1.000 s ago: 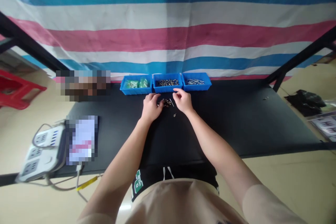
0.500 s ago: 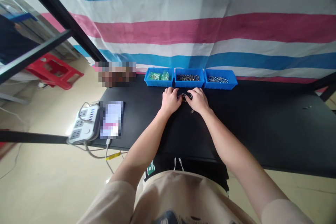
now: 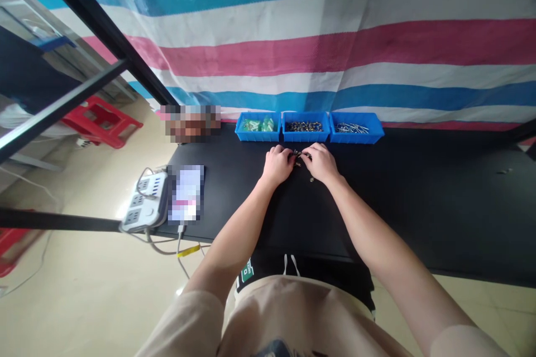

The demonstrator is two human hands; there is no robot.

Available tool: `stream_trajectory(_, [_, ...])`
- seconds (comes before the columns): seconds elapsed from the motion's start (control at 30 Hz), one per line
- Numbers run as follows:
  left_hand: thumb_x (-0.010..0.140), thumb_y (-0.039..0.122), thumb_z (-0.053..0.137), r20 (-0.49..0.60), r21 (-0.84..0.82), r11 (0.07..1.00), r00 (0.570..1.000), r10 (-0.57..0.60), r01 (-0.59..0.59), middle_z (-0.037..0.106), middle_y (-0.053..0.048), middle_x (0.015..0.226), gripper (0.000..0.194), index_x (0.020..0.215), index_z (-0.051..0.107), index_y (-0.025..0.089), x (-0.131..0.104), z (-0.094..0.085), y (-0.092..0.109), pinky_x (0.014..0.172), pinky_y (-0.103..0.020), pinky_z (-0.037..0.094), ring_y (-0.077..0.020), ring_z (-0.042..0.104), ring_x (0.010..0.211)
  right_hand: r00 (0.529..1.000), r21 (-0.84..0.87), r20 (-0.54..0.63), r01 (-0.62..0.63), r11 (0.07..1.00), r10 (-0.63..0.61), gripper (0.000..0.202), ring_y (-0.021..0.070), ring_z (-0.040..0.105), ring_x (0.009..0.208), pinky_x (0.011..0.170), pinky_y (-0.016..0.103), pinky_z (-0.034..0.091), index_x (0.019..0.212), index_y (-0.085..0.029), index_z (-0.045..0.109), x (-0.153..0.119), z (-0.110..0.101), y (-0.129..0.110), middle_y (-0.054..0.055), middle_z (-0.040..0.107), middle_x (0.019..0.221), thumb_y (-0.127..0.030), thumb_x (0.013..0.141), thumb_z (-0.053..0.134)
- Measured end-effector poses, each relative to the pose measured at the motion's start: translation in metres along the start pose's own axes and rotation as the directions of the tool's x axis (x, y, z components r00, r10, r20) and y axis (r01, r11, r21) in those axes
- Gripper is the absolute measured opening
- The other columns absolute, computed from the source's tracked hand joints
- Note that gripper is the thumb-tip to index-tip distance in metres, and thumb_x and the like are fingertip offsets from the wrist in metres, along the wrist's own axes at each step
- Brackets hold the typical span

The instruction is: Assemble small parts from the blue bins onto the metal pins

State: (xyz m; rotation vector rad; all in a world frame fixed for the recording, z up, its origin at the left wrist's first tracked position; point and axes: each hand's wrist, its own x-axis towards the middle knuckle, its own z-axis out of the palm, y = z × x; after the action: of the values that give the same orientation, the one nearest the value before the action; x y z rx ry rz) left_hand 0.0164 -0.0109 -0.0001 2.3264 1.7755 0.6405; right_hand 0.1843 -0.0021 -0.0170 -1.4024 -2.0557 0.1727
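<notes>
Several small brass-and-dark metal parts point(image 3: 298, 164) lie in a little pile on the black tabletop point(image 3: 301, 217). My left hand point(image 3: 278, 164) is at the pile's left side, its fingers curled and thumb pinched in; what it grips is too small to make out. From the right, my right hand point(image 3: 322, 163) closes thumb and fingers round a small metal part point(image 3: 307, 155). One loose metal part point(image 3: 311, 179) sits apart, just nearer to me. Behind my hands, the middle blue bin point(image 3: 305, 136) holds many similar-looking pieces.
The left blue bin point(image 3: 257, 136) contains green-tinted bags, the right blue bin point(image 3: 358, 138) silvery pins. A power strip point(image 3: 146, 201) and a blurred-out flat device point(image 3: 187, 192) lie left. Small bits point(image 3: 505, 171) lie far right. A black frame post point(image 3: 96, 22) rises left.
The whole view has shifted slightly, so things sit a little further right. My hands stay at the pile, fingers slightly rearranged, and more of the metal parts shows between them.
</notes>
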Motion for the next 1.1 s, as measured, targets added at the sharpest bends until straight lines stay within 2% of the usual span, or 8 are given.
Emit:
stream_trajectory(0.23, [0.086, 0.023, 0.061, -0.036, -0.126, 0.992, 0.999, 0.019, -0.023, 0.065, -0.008, 0.09, 0.011, 0.091, 0.069, 0.018, 0.003, 0.001, -0.005, 0.084, -0.037, 0.049, -0.0227, 0.06, 0.089, 0.994, 0.122, -0.108, -0.002, 0.993, 0.016, 0.012, 0.0254, 0.057, 0.089, 0.082, 0.038, 0.048, 0.081, -0.02, 0.065, 0.002, -0.002, -0.001, 0.01, 0.065, 0.088, -0.028, 0.085, 0.057])
stream_trajectory(0.4, [0.085, 0.026, 0.063, -0.019, -0.153, 0.988, 0.999, 0.032, -0.035, 0.066, -0.008, 0.089, 0.011, 0.088, 0.07, 0.018, 0.004, -0.001, -0.007, 0.082, -0.036, 0.049, -0.0229, 0.061, 0.089, 0.987, 0.192, -0.158, 0.041, 0.98, -0.011, 0.01, 0.0229, 0.059, 0.084, 0.079, 0.036, 0.049, 0.084, -0.019, 0.063, 0.003, -0.003, -0.002, 0.008, 0.066, 0.085, -0.025, 0.083, 0.054])
stream_trajectory(0.5, [0.085, 0.029, 0.062, -0.019, -0.166, 0.986, 0.999, 0.028, -0.031, 0.066, -0.009, 0.089, 0.015, 0.089, 0.071, 0.018, 0.004, -0.001, -0.005, 0.083, -0.037, 0.05, -0.0234, 0.062, 0.089, 0.99, 0.223, -0.14, 0.028, 0.974, 0.003, 0.008, 0.0205, 0.06, 0.076, 0.075, 0.034, 0.05, 0.083, -0.02, 0.062, 0.002, -0.003, -0.004, 0.007, 0.066, 0.083, -0.024, 0.08, 0.056])
stream_trajectory(0.6, [0.086, 0.032, 0.06, -0.072, -0.215, 0.976, 0.997, 0.025, -0.04, 0.065, -0.009, 0.094, 0.022, 0.099, 0.07, 0.018, 0.003, -0.002, -0.003, 0.085, -0.037, 0.05, -0.023, 0.062, 0.092, 0.993, 0.232, -0.112, 0.002, 0.973, 0.025, 0.007, 0.0193, 0.06, 0.072, 0.073, 0.033, 0.05, 0.082, -0.02, 0.063, 0.001, -0.003, -0.005, 0.006, 0.066, 0.082, -0.025, 0.079, 0.059])
stream_trajectory(0.73, [0.09, 0.027, 0.053, -0.118, -0.266, 0.949, 0.983, 0.142, -0.169, 0.066, -0.01, 0.103, 0.027, 0.112, 0.067, 0.018, 0.001, -0.003, 0.001, 0.09, -0.037, 0.048, -0.0223, 0.061, 0.098, 0.992, 0.247, -0.123, 0.032, 0.969, -0.001, 0.011, 0.0201, 0.061, 0.076, 0.076, 0.034, 0.05, 0.086, -0.02, 0.065, 0.001, -0.005, -0.006, 0.006, 0.067, 0.083, -0.025, 0.082, 0.056])
stream_trajectory(0.8, [0.092, 0.025, 0.05, -0.113, -0.27, 0.941, 0.978, 0.177, -0.201, 0.067, -0.01, 0.104, 0.027, 0.112, 0.067, 0.018, 0.001, -0.005, 0.002, 0.091, -0.038, 0.047, -0.0221, 0.061, 0.1, 0.992, 0.26, -0.126, 0.045, 0.965, -0.012, 0.013, 0.0206, 0.062, 0.078, 0.077, 0.035, 0.051, 0.088, -0.021, 0.066, 0.001, -0.006, -0.007, 0.007, 0.068, 0.085, -0.027, 0.085, 0.054])
stream_trajectory(0.93, [0.093, 0.025, 0.049, -0.12, -0.293, 0.937, 0.98, 0.161, -0.19, 0.069, -0.009, 0.099, 0.025, 0.107, 0.069, 0.018, 0.001, -0.009, 0.004, 0.088, -0.036, 0.047, -0.0211, 0.062, 0.096, 0.989, 0.289, -0.146, 0.072, 0.955, -0.03, 0.018, 0.0206, 0.062, 0.079, 0.076, 0.034, 0.051, 0.09, -0.021, 0.066, 0.002, -0.007, -0.009, 0.007, 0.069, 0.086, -0.032, 0.088, 0.053])
stream_trajectory(1.1, [0.091, 0.021, 0.052, -0.155, -0.422, 0.884, 0.977, 0.146, -0.199, 0.069, -0.008, 0.096, 0.02, 0.103, 0.068, 0.017, 0.001, -0.009, 0.003, 0.084, -0.032, 0.05, -0.0184, 0.064, 0.09, 0.99, 0.312, -0.14, 0.065, 0.948, -0.022, 0.023, 0.0215, 0.063, 0.083, 0.077, 0.035, 0.052, 0.093, -0.021, 0.067, 0.001, -0.006, -0.008, 0.008, 0.07, 0.089, -0.037, 0.09, 0.051])
